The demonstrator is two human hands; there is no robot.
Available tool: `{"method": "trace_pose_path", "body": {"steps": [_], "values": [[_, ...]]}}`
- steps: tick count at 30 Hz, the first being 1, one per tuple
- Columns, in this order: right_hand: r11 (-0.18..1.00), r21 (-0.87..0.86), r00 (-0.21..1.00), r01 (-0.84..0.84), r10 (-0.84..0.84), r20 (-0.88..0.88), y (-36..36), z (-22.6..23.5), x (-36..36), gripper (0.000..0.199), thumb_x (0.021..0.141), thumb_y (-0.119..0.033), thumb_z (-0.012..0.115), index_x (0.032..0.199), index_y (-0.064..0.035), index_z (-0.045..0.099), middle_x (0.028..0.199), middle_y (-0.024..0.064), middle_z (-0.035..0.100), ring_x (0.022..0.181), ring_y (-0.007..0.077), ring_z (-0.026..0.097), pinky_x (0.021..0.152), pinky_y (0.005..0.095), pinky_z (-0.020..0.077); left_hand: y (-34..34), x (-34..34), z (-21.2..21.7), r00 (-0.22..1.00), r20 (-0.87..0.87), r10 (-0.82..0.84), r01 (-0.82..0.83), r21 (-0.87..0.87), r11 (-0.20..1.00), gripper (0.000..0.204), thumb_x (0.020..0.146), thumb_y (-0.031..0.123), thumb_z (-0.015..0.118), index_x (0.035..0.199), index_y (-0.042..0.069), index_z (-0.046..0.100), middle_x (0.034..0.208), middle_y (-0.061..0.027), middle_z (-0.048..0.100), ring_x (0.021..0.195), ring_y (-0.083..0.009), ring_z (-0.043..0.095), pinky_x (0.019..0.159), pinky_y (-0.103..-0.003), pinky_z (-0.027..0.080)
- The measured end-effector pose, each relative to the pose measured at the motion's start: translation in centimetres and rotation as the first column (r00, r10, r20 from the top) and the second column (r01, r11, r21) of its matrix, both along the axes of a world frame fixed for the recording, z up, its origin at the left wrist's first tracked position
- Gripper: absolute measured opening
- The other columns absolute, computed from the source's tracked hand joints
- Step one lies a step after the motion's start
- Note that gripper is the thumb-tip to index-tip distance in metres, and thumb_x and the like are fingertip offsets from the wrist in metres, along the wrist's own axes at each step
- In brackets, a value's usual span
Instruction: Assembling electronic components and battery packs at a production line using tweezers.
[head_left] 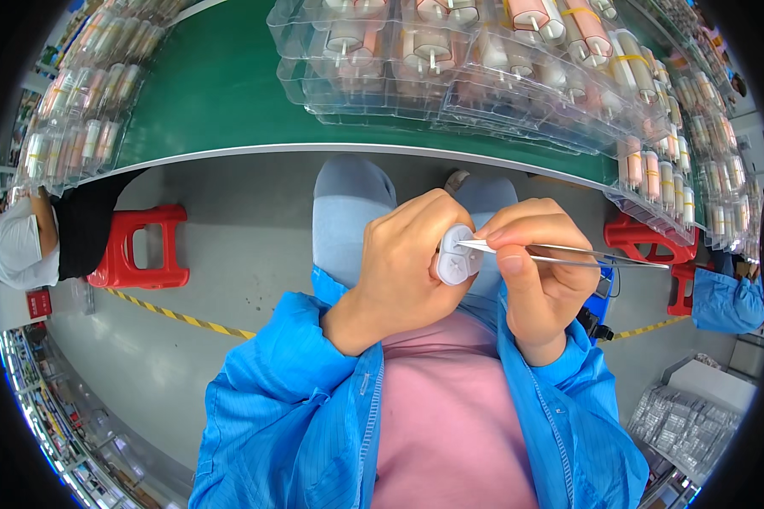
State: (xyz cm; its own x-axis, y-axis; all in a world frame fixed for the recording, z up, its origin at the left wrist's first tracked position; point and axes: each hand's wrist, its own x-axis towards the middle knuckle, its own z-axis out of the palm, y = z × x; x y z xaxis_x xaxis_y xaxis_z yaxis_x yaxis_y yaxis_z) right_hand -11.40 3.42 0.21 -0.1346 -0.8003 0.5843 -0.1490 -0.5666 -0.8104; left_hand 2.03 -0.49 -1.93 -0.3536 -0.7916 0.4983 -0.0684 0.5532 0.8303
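Observation:
My left hand (406, 265) is wrapped round a small part with a pale grey, rounded end face (455, 265); the rest of it is hidden in my fist. Recesses with small raised marks show on that face. Between the thumb and fingers of my right hand (545, 254) is a pair of metal tweezers (569, 253), its handle end pointing right. A white tip at the tweezers' left end meets the upper part of the grey face. Whether the tips pinch something there is too small to tell. Both hands are above my lap, in front of the table edge.
Stacked clear plastic trays (373, 95) of pink and white cylindrical parts stand on the green table (221, 85). More trays line its left and right ends. Red stools (148, 246) stand at both sides, with a person (25, 237) at the left and another blue sleeve (726, 301) at the right.

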Motion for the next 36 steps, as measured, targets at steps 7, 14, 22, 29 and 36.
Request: {"method": "trace_pose_path", "body": {"steps": [7,14,22,29,36], "values": [[1.0,-0.009,0.993,0.016,-0.017,-0.119,-0.1,0.5,-0.1,0.012,0.073,-0.002,0.07,0.084,-0.0012,0.064,0.079,0.0124,0.065,0.066,0.0195,0.061,0.058,0.0271,0.0467,0.0,0.0,0.0,1.0,0.017,0.021,-0.02,-0.031,0.999,0.02,0.06,0.0,0.067,0.072,0.005,0.051,0.065,-0.0093,0.051,0.057,-0.0284,0.054,0.048,-0.035,0.041],[1.0,-0.009,0.977,-0.002,0.0,-0.214,-0.2,1.4,-0.3,0.012,0.071,-0.003,0.071,0.081,-0.0021,0.065,0.076,0.0115,0.064,0.064,0.0206,0.061,0.056,0.0278,0.0463,0.0,0.2,-0.2,0.998,0.061,0.032,-0.025,-0.111,0.993,0.019,0.06,0.0,0.065,0.072,0.005,0.051,0.065,-0.0092,0.051,0.056,-0.029,0.054,0.048,-0.035,0.041],[0.999,0.044,0.965,-0.002,0.013,-0.261,-0.1,2.6,-0.2,0.007,0.073,-0.003,0.069,0.079,-0.0019,0.064,0.071,0.0097,0.062,0.061,0.0198,0.059,0.054,0.0277,0.0448,-0.2,0.2,-0.2,0.964,0.211,0.163,-0.082,-0.345,0.935,0.024,0.055,0.003,0.067,0.072,0.006,0.051,0.067,-0.0071,0.049,0.058,-0.0257,0.052,0.047,-0.035,0.039],[0.997,0.077,0.998,-0.024,0.029,-0.064,0.8,2.2,-0.4,0.01,0.079,-0.007,0.066,0.083,0.0012,0.062,0.079,0.0124,0.061,0.068,0.0163,0.057,0.059,0.0266,0.0456,0.0,0.6,-0.1,0.983,0.144,0.115,-0.072,-0.275,0.959,0.024,0.055,0.001,0.069,0.073,0.005,0.053,0.068,-0.0071,0.051,0.058,-0.0256,0.052,0.048,-0.033,0.04],[0.995,0.096,0.967,-0.038,0.012,0.254,1.5,1.5,-0.3,0.021,0.087,-0.016,0.06,0.093,0.0041,0.057,0.086,0.0146,0.058,0.075,0.0156,0.057,0.067,0.026,0.0481,0.4,1.4,1.6,0.995,-0.091,-0.052,0.053,0.009,0.999,0.021,0.066,-0.007,0.072,0.074,0.002,0.055,0.069,-0.0084,0.057,0.059,-0.0156,0.055,0.051,-0.026,0.042]]}}
